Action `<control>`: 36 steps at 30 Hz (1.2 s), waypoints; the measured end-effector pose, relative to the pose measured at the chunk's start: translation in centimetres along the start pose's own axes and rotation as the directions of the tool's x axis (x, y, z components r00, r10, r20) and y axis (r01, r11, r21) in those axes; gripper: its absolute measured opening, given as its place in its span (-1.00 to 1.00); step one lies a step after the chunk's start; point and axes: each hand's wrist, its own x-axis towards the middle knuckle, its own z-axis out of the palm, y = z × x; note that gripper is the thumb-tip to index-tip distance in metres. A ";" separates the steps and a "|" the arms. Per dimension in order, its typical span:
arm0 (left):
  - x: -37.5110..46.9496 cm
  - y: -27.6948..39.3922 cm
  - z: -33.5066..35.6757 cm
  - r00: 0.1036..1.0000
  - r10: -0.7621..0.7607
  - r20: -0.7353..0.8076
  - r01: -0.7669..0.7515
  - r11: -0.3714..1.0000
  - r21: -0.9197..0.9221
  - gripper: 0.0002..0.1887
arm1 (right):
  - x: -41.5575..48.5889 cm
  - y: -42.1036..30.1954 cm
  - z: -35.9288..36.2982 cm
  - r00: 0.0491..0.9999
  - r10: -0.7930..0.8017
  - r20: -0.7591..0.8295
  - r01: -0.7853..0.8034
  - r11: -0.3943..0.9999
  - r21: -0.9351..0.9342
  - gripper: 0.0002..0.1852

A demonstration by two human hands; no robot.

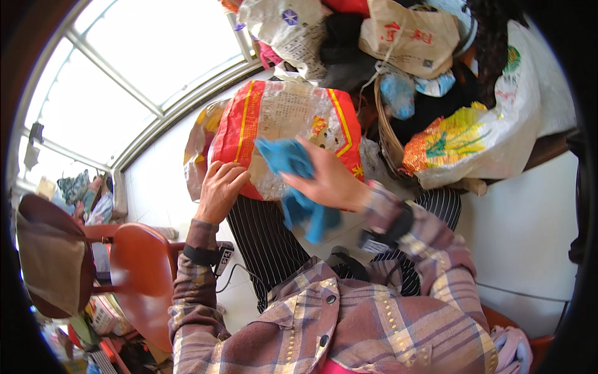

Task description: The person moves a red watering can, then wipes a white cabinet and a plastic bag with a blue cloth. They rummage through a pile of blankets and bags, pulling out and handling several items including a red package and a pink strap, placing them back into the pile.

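Observation:
A red and clear printed plastic bag (275, 121) stands before me, over my knees. My left hand (222, 187) grips its near left edge with curled fingers. My right hand (327, 180) holds a crumpled blue cloth (287, 156) over the bag's near side; part of the cloth hangs below the hand and is blurred. Another printed plastic bag (198, 154) lies against the left side of the red one. The inside of the bag cannot be seen.
Behind and to the right, a wicker basket (385, 131), a beige printed bag (411, 39), a white plastic bag (285, 28) and a white and orange bag (467, 145) crowd together. Wooden chairs (140, 276) stand at the left, by the window (159, 112).

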 end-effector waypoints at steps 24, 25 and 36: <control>-1.9 -2.1 2.3 0.942 -0.336 -0.025 0.336 0.942 -0.001 -0.72 | -2.1 19.5 -9.8 0.703 0.543 -0.460 -0.535 0.829 0.161 -0.48; -2.3 -3.2 2.5 0.940 -0.342 0.009 0.341 0.938 0.063 -0.70 | -1.5 19.4 -9.4 0.689 0.643 -0.335 -0.526 0.761 0.379 -0.44; -1.8 -8.8 3.9 0.834 -0.275 0.478 0.205 0.959 0.194 -0.51 | 3.2 13.3 -3.9 0.863 0.486 0.138 -0.416 0.529 0.740 -0.48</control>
